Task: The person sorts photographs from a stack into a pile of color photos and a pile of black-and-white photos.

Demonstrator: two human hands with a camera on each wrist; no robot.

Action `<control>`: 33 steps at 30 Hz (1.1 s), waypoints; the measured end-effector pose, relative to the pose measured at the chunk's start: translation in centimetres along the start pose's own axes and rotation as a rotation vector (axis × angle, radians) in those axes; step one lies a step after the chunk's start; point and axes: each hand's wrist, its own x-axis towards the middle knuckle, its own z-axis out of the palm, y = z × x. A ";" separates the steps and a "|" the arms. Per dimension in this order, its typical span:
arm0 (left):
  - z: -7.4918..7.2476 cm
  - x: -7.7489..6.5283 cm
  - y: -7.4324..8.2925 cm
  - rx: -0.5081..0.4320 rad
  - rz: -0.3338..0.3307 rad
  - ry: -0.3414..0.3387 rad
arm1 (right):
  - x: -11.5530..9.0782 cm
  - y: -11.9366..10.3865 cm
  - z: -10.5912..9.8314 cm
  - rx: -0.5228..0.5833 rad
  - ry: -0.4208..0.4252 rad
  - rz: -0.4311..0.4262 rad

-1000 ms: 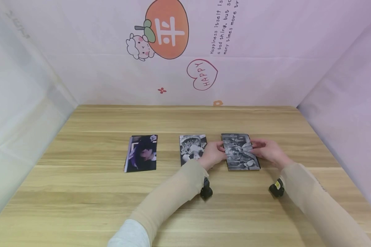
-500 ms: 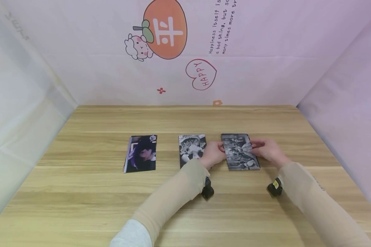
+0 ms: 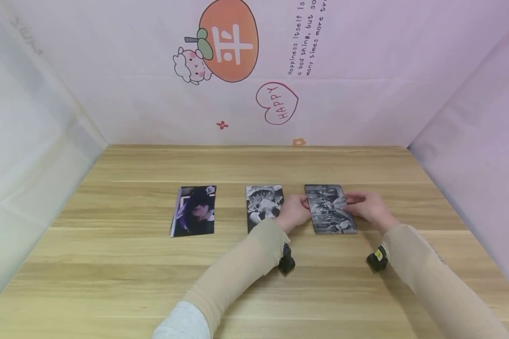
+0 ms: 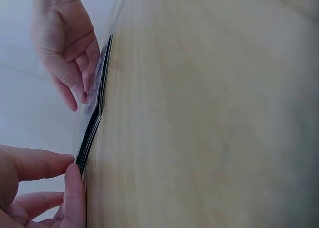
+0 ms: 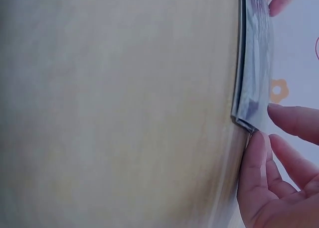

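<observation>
A photo stack lies on the table, right of centre in the frame, between the two hands, its top print a black-and-white crowd scene. Its long axis runs up and down the frame, the upper end leaning a little left, and a dark strip peeks out along its top and right edges. From the left hand the stack lies to the right; from the right hand, to the left. Neither hand is nearer: both meet the long sides, across from each other and close to mid-length. The left hand's grip pinches the edge between fingertips, as the left wrist view shows at lower left. The right hand's grip seems to pinch too, the thumb above the edge and a finger below it by the corner, at lower right of the right wrist view. Just left of the left hand is another black-and-white photo, partly covered by that arm. A colour photo, with more layers under its left edge, lies left of centre.
</observation>
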 end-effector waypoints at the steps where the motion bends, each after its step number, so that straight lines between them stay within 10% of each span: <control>1: 0.0 0.0 0.0 -0.007 0.007 -0.001 | -0.1 0.0 0.0 -0.001 0.002 -0.001; 25: -3.2 -1.4 0.1 -0.358 0.016 -0.095 | -2.8 -3.6 0.5 0.214 -0.061 -0.128; 33: -5.1 -2.2 -0.6 -0.343 0.077 -0.108 | -3.2 -5.9 2.1 0.269 -0.097 -0.188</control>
